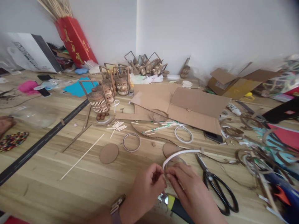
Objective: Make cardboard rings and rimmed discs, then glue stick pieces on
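My left hand (148, 185) and my right hand (187, 183) meet at the front of the table. Both pinch the near end of a narrow white strip (179, 152), which curves up and away to the right. The exact pinch point is hidden by fingers. Under my right hand lies a utility knife (174, 205) with a yellow and black handle. Black-handled scissors (216, 183) rest just to the right. Beyond my fingers is a brown cardboard disc (169, 148), partly covered by the strip. Another disc (109, 153) and a cardboard ring (131, 147) lie to the left.
Small lidded baskets with handles (98, 102) stand at the back left. Flattened cardboard (154, 96) spreads across the middle, near a white ring (183, 134). Loose strips and coils (247, 155) clutter the right. A long dark strip (46, 140) crosses the left; a person's hand (6, 124) shows at the edge.
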